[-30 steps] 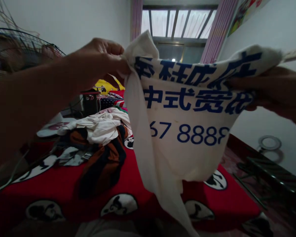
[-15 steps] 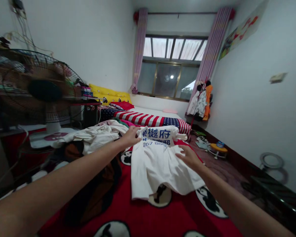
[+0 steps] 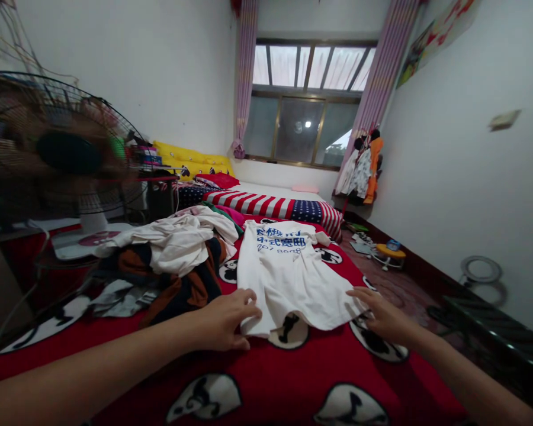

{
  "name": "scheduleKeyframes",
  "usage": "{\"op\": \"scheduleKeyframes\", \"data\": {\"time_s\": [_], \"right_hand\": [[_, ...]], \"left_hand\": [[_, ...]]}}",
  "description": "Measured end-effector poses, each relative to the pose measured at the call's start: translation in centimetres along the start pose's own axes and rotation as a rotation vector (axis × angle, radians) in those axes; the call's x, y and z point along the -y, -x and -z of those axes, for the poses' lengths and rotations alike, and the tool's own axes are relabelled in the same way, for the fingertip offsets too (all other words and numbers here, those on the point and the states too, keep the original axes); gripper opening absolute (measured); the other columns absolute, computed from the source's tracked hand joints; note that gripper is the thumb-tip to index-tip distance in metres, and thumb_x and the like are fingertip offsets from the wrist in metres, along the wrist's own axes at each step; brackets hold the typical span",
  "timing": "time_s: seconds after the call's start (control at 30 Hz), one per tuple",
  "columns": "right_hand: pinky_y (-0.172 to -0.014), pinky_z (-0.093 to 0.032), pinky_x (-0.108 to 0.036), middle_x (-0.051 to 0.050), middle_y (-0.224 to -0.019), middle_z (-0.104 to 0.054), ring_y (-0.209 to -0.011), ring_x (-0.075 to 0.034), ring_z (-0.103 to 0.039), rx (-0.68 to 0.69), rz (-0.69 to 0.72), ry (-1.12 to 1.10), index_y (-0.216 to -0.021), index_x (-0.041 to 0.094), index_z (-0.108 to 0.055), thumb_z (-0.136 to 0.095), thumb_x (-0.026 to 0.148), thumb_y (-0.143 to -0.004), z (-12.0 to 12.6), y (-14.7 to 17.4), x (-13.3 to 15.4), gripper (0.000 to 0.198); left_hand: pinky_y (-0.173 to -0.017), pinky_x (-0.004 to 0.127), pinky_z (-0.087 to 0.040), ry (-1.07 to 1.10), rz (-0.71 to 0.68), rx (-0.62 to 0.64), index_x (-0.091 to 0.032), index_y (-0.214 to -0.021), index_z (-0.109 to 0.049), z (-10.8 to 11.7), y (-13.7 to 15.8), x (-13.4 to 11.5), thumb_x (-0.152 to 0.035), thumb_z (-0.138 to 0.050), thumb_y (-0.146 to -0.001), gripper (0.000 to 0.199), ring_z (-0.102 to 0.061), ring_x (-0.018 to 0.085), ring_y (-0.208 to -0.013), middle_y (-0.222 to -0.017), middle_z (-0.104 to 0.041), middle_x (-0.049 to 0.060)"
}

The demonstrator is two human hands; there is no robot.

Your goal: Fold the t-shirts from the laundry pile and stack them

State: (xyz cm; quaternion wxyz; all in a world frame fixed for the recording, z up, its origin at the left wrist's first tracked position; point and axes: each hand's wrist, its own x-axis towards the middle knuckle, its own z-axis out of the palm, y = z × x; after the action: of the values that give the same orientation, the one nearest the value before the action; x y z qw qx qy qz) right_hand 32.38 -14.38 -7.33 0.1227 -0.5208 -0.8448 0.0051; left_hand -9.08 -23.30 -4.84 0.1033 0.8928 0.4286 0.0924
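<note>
Closest is a bright red cloth with round white patches and dark drawings (image 3: 266, 378). On it lies a white cloth shirt with blue writing (image 3: 288, 284), spread out with its bottom edge on the near side. The shirt looks light, thin and soft, so it should bend and crease at a small tug. It should not break. Good places to take hold seem to be the two bottom corners, with a thumb below and fingers on top.

The left hand (image 3: 231, 319) is at the near left corner. Its palm faces down, its fingers are a bit bent, and its thumb is apart from them, so it is not clenched on anything. The right hand (image 3: 379, 316) reaches in from the side, with its fingers at the near right corner. I cannot tell if it pinches the cloth. Both arms stretch forward, far apart.

Small folds run up the shirt to the blue words near the top. To the left sits a messy heap of white, brown and dark clothes (image 3: 184, 242). Past it stands a round fan with a green middle (image 3: 68, 152). Farther back is a bed with a red and white striped cover (image 3: 257, 203), under a wide window (image 3: 302, 130).
</note>
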Motion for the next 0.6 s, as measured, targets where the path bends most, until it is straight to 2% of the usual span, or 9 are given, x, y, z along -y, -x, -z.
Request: {"op": "scheduleKeyframes", "data": {"time_s": [0.07, 0.17, 0.27, 0.33, 0.43, 0.53, 0.6], "right_hand": [[-0.107, -0.035, -0.034, -0.012, -0.140, -0.048, -0.127, -0.023, -0.047, 0.020, -0.066, 0.048, -0.132, 0.016, -0.053, -0.043, 0.002, -0.061, -0.5, -0.2, -0.3, 0.073], [-0.101, -0.040, -0.032, -0.013, -0.136, -0.052, -0.120, -0.022, -0.053, 0.022, -0.142, 0.116, -0.132, 0.015, -0.053, -0.039, 0.002, -0.070, -1.2, -1.1, 0.2, 0.065], [-0.090, -0.044, -0.032, -0.013, -0.116, -0.062, -0.107, -0.023, -0.060, 0.014, -0.143, 0.168, -0.124, 0.019, -0.061, -0.038, 0.007, -0.080, -1.3, -2.1, 0.8, 0.052], [-0.082, -0.045, -0.030, -0.011, -0.103, -0.065, -0.097, -0.022, -0.063, 0.000, -0.122, 0.181, -0.114, 0.021, -0.068, -0.036, 0.009, -0.083, -0.8, -2.6, 0.8, 0.046], [-0.077, -0.045, -0.029, -0.009, -0.098, -0.065, -0.089, -0.020, -0.065, -0.051, -0.091, 0.175, -0.102, 0.022, -0.072, -0.035, 0.011, -0.085, 1.4, -2.7, 0.1, 0.042], [-0.074, -0.045, -0.034, -0.011, -0.102, -0.065, -0.085, -0.023, -0.064, -0.144, -0.081, 0.188, -0.095, 0.024, -0.072, -0.038, 0.018, -0.085, 5.1, -1.9, -0.6, 0.036], [-0.071, -0.044, -0.039, -0.013, -0.099, -0.065, -0.081, -0.027, -0.061, -0.189, -0.098, 0.113, -0.084, 0.025, -0.071, -0.043, 0.024, -0.084, 7.8, -0.9, -0.6, 0.028]], "left_hand": [[-0.089, 0.034, -0.047, -0.029, -0.019, -0.001, -0.026, -0.115, -0.062, -0.4, -0.3, 0.1, -0.033, -0.072, -0.069, 0.048, -0.056, 0.027, -0.106, -0.121, -0.055, 0.008], [-0.085, 0.030, -0.048, -0.066, -0.063, -0.023, -0.025, -0.110, -0.064, -0.9, -0.9, 0.2, -0.021, -0.062, -0.072, 0.038, -0.059, 0.023, -0.100, -0.112, -0.061, 0.006], [-0.080, 0.029, -0.048, -0.150, -0.075, -0.035, -0.025, -0.099, -0.067, -1.0, -1.4, 0.2, -0.012, -0.052, -0.072, 0.034, -0.061, 0.022, -0.095, -0.104, -0.065, 0.005], [-0.077, 0.028, -0.047, -0.184, -0.045, -0.053, -0.024, -0.092, -0.069, -0.3, -1.6, 0.3, -0.010, -0.048, -0.072, 0.032, -0.063, 0.022, -0.091, -0.096, -0.068, 0.005], [-0.073, 0.027, -0.045, -0.140, 0.052, -0.157, -0.020, -0.083, -0.070, 2.8, -1.4, 1.1, -0.012, -0.047, -0.072, 0.027, -0.064, 0.021, -0.083, -0.084, -0.070, 0.005], [-0.072, 0.024, -0.044, -0.048, 0.121, -0.291, -0.018, -0.081, -0.070, 7.5, -0.2, 2.5, -0.012, -0.044, -0.070, 0.028, -0.061, 0.018, -0.079, -0.078, -0.069, 0.002], [-0.074, 0.023, -0.043, -0.020, 0.124, -0.353, -0.017, -0.086, -0.070, 10.4, 1.0, 3.4, -0.012, -0.044, -0.068, 0.032, -0.060, 0.016, -0.078, -0.080, -0.069, 0.000]]}}
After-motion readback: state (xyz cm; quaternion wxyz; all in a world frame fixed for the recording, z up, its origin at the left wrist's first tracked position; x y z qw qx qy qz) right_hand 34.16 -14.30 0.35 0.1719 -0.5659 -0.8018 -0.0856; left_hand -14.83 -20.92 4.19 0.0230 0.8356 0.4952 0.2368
